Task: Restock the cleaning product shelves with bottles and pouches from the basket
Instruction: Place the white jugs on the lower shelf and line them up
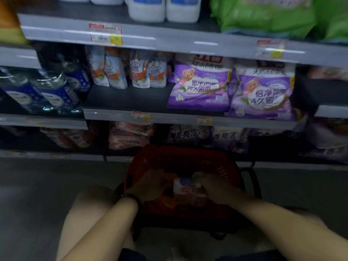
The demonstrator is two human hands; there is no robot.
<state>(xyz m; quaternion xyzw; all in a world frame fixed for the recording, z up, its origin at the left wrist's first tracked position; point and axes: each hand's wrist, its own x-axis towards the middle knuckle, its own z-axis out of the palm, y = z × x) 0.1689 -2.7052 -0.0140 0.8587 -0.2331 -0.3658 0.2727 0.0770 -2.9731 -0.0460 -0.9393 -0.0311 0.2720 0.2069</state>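
A red basket [180, 157] stands on the floor in front of the shelves. Both hands reach into it. My right hand [211, 185] grips a pale pink and white pouch [186, 193] from its right side. My left hand [148, 183] lies at the pouch's left side, over orange packs [165, 203] in the basket; whether it grips anything is unclear in the blur. On the middle shelf [120, 114] stand white and orange pouches [128, 70], with bare dark shelf in front of them.
Purple detergent bags [199, 85] fill the middle shelf's right part, blue bottles [54, 91] its left. White jugs [163, 10] and green bags [267, 16] sit on the top shelf. Pink packs [128, 135] lie on the lower shelf. My bare knee [90, 210] is left of the basket.
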